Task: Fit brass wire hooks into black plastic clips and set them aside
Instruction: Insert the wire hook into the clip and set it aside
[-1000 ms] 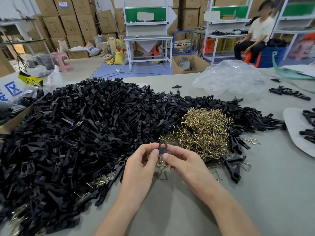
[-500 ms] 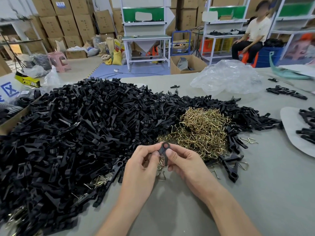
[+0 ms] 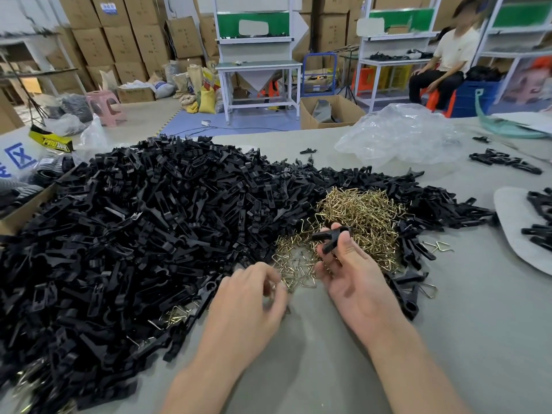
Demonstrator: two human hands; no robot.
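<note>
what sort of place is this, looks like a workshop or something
Most likely a small factory or warehouse assembly floor: stacked cardboard boxes line the back wall, metal-framed workbenches stand behind, and the table carries a huge heap of black plastic clips beside a pile of brass wire hooks.

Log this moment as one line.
right hand holds black clip | left hand blurred at brass hooks, grip unclear

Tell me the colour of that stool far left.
The stool is pale pink, clearest in the head view.
</note>
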